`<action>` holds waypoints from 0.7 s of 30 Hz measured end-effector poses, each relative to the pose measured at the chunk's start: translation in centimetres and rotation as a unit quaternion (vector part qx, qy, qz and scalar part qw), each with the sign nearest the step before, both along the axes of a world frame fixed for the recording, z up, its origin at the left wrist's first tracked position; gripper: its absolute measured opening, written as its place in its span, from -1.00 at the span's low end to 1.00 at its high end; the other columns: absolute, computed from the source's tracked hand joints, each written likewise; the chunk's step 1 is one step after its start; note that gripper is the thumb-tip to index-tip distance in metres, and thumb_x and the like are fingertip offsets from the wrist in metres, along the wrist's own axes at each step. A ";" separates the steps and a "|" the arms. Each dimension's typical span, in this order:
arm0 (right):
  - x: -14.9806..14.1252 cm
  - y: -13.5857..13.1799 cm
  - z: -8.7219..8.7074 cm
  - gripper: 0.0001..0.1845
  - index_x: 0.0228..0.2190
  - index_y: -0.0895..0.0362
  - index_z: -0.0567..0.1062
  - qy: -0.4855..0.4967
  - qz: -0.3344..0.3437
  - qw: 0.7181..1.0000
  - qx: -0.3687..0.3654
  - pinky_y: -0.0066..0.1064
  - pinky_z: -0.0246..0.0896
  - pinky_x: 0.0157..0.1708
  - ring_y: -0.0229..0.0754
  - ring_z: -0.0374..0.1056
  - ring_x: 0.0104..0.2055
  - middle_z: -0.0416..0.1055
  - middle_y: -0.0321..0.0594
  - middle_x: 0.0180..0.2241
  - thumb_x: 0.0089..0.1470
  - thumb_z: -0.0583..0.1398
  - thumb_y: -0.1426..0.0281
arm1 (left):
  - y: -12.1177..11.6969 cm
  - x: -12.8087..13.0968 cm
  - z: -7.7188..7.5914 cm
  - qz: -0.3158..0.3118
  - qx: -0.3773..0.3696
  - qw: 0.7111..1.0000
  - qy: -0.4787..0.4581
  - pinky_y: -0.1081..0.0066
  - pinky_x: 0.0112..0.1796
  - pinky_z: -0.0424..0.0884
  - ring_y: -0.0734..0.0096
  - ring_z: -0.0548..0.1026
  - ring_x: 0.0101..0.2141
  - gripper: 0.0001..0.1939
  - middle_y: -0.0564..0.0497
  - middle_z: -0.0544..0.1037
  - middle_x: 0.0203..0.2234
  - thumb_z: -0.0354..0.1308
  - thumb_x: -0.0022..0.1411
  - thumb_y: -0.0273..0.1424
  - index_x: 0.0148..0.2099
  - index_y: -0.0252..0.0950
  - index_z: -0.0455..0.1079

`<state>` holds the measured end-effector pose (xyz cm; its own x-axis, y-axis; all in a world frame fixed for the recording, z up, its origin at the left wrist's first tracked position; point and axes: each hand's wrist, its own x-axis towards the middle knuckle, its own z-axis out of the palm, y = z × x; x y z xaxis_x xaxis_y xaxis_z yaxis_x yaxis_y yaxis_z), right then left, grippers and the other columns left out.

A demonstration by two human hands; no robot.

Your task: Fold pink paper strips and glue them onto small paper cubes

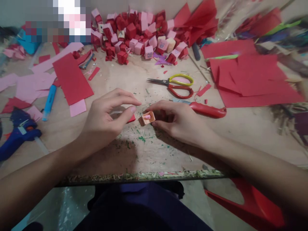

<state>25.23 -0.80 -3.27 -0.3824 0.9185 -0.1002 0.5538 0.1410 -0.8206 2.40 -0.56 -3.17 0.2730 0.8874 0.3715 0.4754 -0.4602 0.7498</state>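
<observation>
In the middle of the table, my right hand pinches a tiny open paper box by its right side, thumb in front and fingers behind. The box is pale orange, with a small pink piece inside. My left hand hovers to the left of it, thumb and fingers apart, holding nothing. Just beyond the left thumb lies a small red piece, partly hidden by that hand. Scissors with one yellow and one red handle lie behind my right hand. Beside them rests a red-handled knife.
A heap of red and pink paper cubes lines the back. Red sheets lie at the right, a red strip and blue cutter at the left. A blue glue gun sits near the left edge. Green scraps litter the front.
</observation>
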 end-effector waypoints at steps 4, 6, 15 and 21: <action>0.0 -0.1 0.2 -0.62 -0.01 0.07 0.63 -0.002 -0.004 1.000 0.011 -0.32 0.21 -0.36 -0.18 0.35 -0.35 0.55 -0.19 -0.22 0.10 0.36 0.44 | 0.1 -0.3 -0.3 0.003 -0.001 1.000 0.000 0.36 -0.16 0.56 0.31 0.59 -0.09 -0.83 0.02 0.64 -0.15 0.19 0.35 -0.49 -0.14 -0.18 0.59; 0.0 -0.2 0.5 -0.61 0.01 0.08 0.62 -0.005 -0.007 1.000 0.024 -0.31 0.22 -0.34 -0.17 0.36 -0.34 0.55 -0.17 -0.19 0.11 0.37 0.40 | 0.1 -0.6 -0.3 0.005 0.002 1.000 -0.007 0.37 -0.20 0.55 0.33 0.59 -0.12 -0.82 0.02 0.64 -0.15 0.18 0.35 -0.50 -0.11 -0.17 0.58; -0.4 -0.5 1.2 -0.88 -0.28 0.07 0.65 0.003 0.031 0.993 0.110 -0.19 0.31 -0.10 -0.01 0.45 -0.05 0.57 -0.13 -0.08 0.24 0.26 0.43 | 0.7 -1.1 2.1 0.002 0.016 1.000 -0.008 0.30 -0.20 0.57 0.35 0.61 -0.22 -0.87 0.08 0.68 -0.24 0.27 0.29 -0.47 -0.17 -0.14 0.59; -0.7 -0.6 0.9 -0.85 -0.28 0.07 0.67 0.011 0.019 0.989 0.143 -0.15 0.34 -0.04 -0.02 0.48 -0.05 0.57 -0.15 -0.07 0.26 0.25 0.39 | -0.6 -4.2 5.3 0.000 0.153 0.988 -0.026 0.25 -0.06 0.58 0.47 0.55 -0.09 -0.73 0.23 0.60 -0.11 0.06 0.48 -0.48 0.10 -0.09 0.47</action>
<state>24.53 -1.37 -2.40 -0.4156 0.8933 0.1710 0.5267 0.3896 -0.7555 -1.75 -1.17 2.17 0.2457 0.7316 0.6359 0.4404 -0.6687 0.5991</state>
